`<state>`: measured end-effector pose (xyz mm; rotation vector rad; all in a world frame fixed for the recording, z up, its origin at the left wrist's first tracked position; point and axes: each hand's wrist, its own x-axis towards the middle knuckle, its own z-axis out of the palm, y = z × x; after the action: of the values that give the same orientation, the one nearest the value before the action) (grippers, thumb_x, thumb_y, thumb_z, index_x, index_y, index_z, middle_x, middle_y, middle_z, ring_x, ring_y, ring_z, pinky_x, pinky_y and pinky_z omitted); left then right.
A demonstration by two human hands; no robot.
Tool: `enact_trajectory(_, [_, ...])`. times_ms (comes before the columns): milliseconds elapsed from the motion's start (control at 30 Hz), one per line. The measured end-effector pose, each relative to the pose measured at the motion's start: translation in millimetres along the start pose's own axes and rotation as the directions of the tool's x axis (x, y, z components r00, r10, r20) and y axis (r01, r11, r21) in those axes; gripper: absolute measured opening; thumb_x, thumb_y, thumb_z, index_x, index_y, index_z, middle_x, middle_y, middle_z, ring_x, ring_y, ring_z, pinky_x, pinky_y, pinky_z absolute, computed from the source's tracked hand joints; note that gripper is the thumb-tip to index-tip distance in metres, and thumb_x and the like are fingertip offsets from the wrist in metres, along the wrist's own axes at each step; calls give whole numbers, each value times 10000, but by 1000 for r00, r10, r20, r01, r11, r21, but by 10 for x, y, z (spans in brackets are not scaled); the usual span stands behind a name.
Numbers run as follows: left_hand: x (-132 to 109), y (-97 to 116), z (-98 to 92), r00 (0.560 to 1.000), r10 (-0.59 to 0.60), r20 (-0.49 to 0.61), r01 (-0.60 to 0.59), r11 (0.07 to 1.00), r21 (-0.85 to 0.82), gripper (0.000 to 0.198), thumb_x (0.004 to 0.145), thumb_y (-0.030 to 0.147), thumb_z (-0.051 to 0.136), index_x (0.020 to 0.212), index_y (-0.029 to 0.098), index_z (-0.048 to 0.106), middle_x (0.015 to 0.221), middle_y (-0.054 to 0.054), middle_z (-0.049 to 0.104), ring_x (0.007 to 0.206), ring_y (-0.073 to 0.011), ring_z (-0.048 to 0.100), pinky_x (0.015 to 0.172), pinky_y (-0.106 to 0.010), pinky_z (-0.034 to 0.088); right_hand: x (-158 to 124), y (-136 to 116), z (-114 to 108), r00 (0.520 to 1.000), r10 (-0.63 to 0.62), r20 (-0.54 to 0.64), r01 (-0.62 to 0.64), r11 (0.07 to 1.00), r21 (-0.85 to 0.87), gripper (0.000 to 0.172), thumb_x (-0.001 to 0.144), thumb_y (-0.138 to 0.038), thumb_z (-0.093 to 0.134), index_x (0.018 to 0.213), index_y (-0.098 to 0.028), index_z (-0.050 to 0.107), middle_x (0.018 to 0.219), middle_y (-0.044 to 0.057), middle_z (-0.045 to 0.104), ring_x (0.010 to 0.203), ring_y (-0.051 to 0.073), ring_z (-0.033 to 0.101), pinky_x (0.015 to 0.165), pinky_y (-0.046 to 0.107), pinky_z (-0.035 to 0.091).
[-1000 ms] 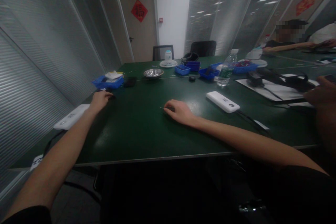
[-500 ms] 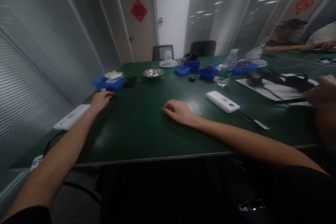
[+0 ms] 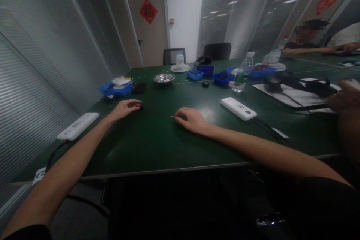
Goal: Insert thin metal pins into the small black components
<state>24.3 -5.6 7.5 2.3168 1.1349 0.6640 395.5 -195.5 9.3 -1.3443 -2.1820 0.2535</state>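
My left hand (image 3: 125, 107) lies low over the dark green table (image 3: 157, 142), its fingertips pinched on a small dark object (image 3: 140, 107). A second small dark object (image 3: 108, 98) sits behind it, near a blue bin (image 3: 114, 87). My right hand (image 3: 191, 119) rests on the table at the middle, fingers curled round a thin metal pin (image 3: 173, 116) whose tip sticks out to the left.
White power strips lie at the left edge (image 3: 78, 125) and right of centre (image 3: 238, 108). Further back stand a steel bowl (image 3: 164, 78), blue bins (image 3: 195, 74), a water bottle (image 3: 241, 75) and a small fan (image 3: 180, 63). Another person's hand (image 3: 341, 99) is at the right edge.
My left hand has moved right from beside the blue bin toward the table's middle, carrying a small dark object. My right hand has stayed put.
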Motion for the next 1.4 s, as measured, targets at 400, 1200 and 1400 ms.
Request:
enact_trajectory(400, [-215,1148,715,860,376,345,-267,908,-324,337,933,363,734,1236,217,762,1124,-93,713,1028,-217,656,905,-346,511,-80,-100,-14,983,-185,15,186,979,-83,193,999,-329,591,1116,-209,687,1075,52,675,823,158,608,718,277,417])
enact_trajectory(1200, [-237,1156,831,868,366,337,-255,908,-332,292,989,414,651,1142,206,787,1093,-85,747,1016,-220,675,915,-329,508,-92,-118,-2,948,-306,91,317,936,-153,242,1042,-344,522,1194,-224,668,1098,84,643,935,201,611,734,301,436])
enact_trajectory(1400, [-279,1234,880,883,337,327,-225,915,-335,408,974,420,672,1330,224,703,1125,-72,727,949,-203,650,825,-314,488,-78,-97,26,967,-251,51,256,953,-161,255,1051,-343,518,1236,-219,643,1138,88,646,939,200,622,723,299,444])
